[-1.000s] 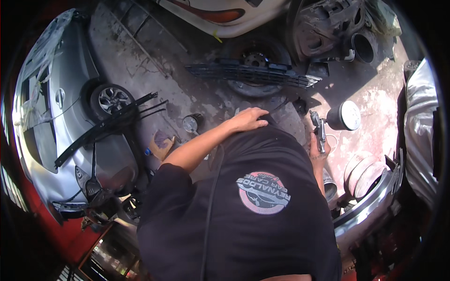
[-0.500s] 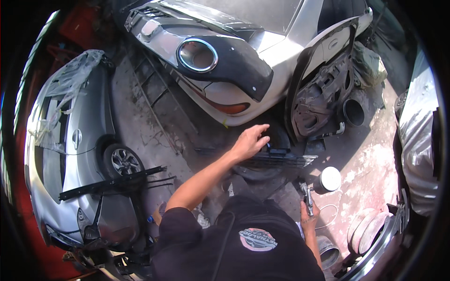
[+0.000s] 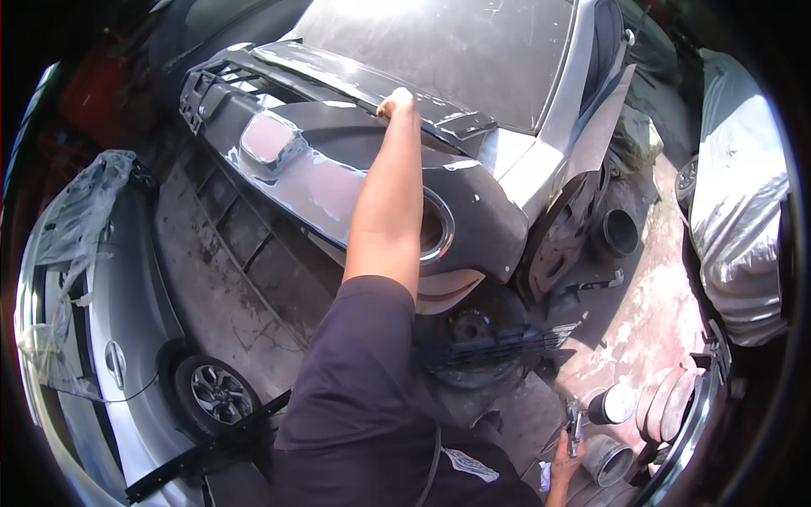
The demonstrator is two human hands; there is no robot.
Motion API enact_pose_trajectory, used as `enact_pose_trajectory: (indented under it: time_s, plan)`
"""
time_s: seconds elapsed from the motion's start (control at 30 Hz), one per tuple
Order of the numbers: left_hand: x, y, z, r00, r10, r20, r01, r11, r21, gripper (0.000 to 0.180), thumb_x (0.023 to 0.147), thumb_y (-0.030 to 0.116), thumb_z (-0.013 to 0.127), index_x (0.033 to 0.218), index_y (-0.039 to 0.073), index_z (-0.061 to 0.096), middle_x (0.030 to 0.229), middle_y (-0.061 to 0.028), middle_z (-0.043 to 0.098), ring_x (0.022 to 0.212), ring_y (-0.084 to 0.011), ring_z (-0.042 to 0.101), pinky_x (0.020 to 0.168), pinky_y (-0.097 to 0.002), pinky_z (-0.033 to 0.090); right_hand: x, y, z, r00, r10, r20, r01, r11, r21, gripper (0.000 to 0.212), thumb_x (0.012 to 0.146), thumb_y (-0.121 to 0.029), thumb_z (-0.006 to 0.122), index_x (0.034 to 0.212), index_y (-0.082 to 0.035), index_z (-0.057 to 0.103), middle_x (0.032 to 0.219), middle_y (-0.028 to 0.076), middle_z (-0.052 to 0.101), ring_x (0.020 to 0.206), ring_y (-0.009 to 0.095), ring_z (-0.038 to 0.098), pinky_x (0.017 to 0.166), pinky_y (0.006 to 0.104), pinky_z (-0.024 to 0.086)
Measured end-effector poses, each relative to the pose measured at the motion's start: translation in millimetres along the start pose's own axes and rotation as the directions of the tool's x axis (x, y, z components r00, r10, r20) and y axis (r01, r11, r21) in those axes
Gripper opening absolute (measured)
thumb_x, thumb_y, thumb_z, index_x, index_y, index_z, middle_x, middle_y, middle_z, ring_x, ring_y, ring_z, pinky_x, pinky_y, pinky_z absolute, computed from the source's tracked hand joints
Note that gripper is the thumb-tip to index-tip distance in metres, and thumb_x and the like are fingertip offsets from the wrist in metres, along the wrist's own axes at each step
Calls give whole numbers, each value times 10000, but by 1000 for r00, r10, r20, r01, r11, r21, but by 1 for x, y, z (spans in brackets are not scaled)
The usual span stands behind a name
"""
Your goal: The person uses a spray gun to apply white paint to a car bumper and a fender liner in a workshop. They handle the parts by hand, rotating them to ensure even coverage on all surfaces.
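Note:
My left arm stretches forward over the dark front bumper (image 3: 317, 139) of a car. At its upper edge, my left hand (image 3: 399, 103) is closed, with fingers curled over the rim; part of the grip is hidden. The bumper has pale, sanded-looking patches and a round, chrome-ringed opening (image 3: 437, 226) partly behind my forearm. Low on the right, my right hand (image 3: 569, 455) is wrapped round a silver spray gun (image 3: 575, 422). Close beside the gun stands a can with a white top (image 3: 619, 402).
A silver-grey car (image 3: 135, 296), partly under plastic, stands left. A long black strip (image 3: 207, 452) juts toward me. Below the bumper lie a wheel (image 3: 473, 325) and a dark slatted grille (image 3: 498, 348). Rims (image 3: 667, 401) and an open can (image 3: 608, 459) stand right, near a covered vehicle (image 3: 743, 194).
My left hand has gone from hovering open below the bumper to its upper edge, where it is now closed. The view has shifted nearer the car. My right hand still holds the spray gun.

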State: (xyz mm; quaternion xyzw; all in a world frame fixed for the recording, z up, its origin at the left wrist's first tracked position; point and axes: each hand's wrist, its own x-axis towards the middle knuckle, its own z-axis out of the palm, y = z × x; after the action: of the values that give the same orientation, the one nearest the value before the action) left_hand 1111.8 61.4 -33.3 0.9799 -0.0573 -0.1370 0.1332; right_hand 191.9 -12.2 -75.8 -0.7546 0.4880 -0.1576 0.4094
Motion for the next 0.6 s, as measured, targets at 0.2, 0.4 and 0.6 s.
enact_pose_trajectory:
  time_s: [0.2,0.4,0.6]
  plan:
    - [-5,17,18,977,199,79,-214,900,379,142,826,310,816,911,197,798,989,29,760,922,-174,696,718,-426,543,-45,-53,16,995,-55,-78,39,981,-192,315,946,-131,670,1166,94,685,920,195,734,820,341,710,775,436,545]
    - [81,-22,0,945,318,-75,-166,664,729,330,783,229,831,1094,151,754,1053,-19,777,882,-225,725,710,-446,513,-60,-67,49,997,56,-47,-58,997,-56,297,938,-114,662,1157,84,689,888,186,731,789,325,704,761,432,540]
    - [35,57,11,959,215,-186,-158,947,280,143,874,311,821,994,235,839,985,5,798,889,-202,744,734,-441,442,-106,-13,26,952,-85,-294,34,984,-174,197,970,-163,682,948,33,679,650,22,573,551,124,532,527,328,406]
